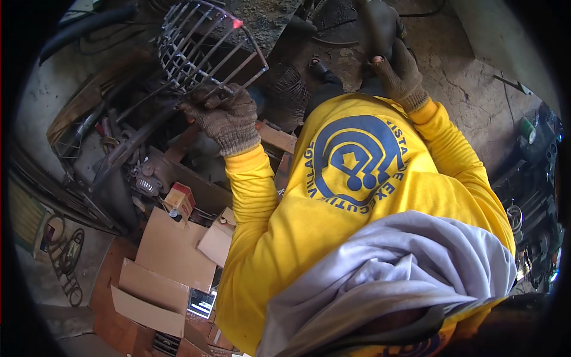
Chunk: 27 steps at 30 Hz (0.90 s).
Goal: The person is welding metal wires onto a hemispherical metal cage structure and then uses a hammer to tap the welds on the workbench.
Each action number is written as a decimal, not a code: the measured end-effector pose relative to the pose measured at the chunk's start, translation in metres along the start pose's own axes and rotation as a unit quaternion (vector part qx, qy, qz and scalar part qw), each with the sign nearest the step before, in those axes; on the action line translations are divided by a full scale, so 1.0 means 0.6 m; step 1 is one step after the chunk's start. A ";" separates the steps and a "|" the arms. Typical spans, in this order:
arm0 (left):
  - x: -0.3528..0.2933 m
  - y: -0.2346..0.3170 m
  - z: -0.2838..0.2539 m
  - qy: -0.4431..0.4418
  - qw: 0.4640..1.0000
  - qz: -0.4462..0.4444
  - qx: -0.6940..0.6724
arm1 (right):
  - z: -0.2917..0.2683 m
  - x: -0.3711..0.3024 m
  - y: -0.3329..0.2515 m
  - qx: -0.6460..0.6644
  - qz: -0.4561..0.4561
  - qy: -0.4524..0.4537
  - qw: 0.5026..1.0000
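My left hand point(225, 119), in a brown knit glove, is closed at the lower edge of a metal bar basket point(199, 50). The basket is made of thin rods joined to a bent frame. At its upper right corner a spot on the frame glows red. My right hand point(399, 74), gloved the same way with a bare thumb tip showing, is closed around a dark rounded object point(380, 30) near the top edge. That object is blurred and partly cut off by the view, so its kind cannot be made out.
Left of me are a dark metal bar point(140, 140), a motor-like machine part point(147, 183) and an opened cardboard box point(172, 250). A rough grey surface point(259, 24) lies behind the basket. Dark machinery point(538, 172) stands at the right. Belts point(71, 256) hang at far left.
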<state>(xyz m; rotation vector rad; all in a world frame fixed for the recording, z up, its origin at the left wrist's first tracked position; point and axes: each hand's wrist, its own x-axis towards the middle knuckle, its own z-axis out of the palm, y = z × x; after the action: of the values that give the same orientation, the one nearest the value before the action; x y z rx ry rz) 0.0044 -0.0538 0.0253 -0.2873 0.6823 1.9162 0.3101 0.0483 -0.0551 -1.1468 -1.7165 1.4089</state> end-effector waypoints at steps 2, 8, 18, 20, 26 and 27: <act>-0.008 0.004 -0.012 0.056 0.998 0.021 -0.019 | 0.011 -0.004 0.011 0.011 -0.006 -0.018 1.000; 0.011 -0.018 0.000 0.033 0.999 0.020 -0.001 | 0.003 -0.001 -0.011 -0.045 0.013 -0.025 0.999; 0.030 -0.059 -0.040 -0.005 0.994 0.064 0.083 | 0.021 -0.001 -0.017 -0.072 -0.020 -0.082 0.994; 0.035 -0.061 -0.048 -0.024 0.999 0.015 0.023 | 0.019 0.000 -0.024 -0.085 -0.010 -0.098 0.992; 0.032 -0.067 -0.042 0.054 0.988 0.076 0.125 | 0.023 0.003 -0.012 -0.086 0.006 -0.104 0.991; 0.035 -0.058 -0.047 0.083 0.978 0.078 0.176 | 0.025 0.004 -0.012 -0.092 0.003 -0.100 0.991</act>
<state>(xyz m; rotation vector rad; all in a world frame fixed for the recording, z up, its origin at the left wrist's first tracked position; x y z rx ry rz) 0.0234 -0.0435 -0.0196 -0.1727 1.1686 1.8897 0.2944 0.0436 -0.0518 -1.1396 -2.0195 1.4345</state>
